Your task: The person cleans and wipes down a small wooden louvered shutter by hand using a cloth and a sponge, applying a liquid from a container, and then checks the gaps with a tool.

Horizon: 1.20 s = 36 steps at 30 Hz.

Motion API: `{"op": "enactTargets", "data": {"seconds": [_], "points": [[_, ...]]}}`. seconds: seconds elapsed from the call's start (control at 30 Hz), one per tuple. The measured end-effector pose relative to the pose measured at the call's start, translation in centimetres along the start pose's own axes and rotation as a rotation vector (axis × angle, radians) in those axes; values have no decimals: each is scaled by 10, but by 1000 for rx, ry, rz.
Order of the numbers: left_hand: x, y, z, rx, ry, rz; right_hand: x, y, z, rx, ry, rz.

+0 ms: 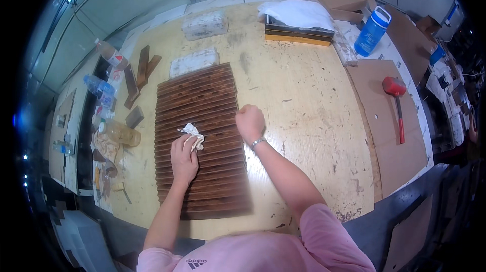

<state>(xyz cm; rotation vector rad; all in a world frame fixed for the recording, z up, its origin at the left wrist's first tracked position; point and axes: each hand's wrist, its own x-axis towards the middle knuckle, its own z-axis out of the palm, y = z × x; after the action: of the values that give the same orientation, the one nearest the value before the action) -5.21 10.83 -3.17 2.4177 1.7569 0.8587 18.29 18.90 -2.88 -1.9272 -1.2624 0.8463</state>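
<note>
A dark brown ribbed wooden panel [202,181] lies flat on the pale plywood tabletop [304,135], its ridges running from side to side. On the middle of it, my left hand [184,156] is closed round a crumpled white cloth [194,135], which pokes out past the fingertips. My right hand [250,123] is curled into a fist at the panel's right edge, a metal band round its wrist. What those fingers hold, if anything, is hidden.
White-wrapped blocks [195,62] sit beyond the panel. Along the left are wood strips [130,83], plastic bottles [104,89] and a jar of amber liquid [124,134]. To the right lie a red mallet [395,87] on cardboard [385,170], a blue bottle [372,34] and a cloth-covered box [298,34].
</note>
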Motion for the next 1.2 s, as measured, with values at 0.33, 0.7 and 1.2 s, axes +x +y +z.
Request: {"op": "enactTargets", "data": {"seconds": [0.33, 0.7, 1.2], "points": [[1, 2, -2, -3, 10, 5, 4, 17, 5, 9, 65, -83], [-1, -1, -3, 19, 11, -3, -14, 95, -84, -161, 317, -78], [103, 30, 46, -240, -155, 221, -7, -13, 22, -191, 108, -604]]}}
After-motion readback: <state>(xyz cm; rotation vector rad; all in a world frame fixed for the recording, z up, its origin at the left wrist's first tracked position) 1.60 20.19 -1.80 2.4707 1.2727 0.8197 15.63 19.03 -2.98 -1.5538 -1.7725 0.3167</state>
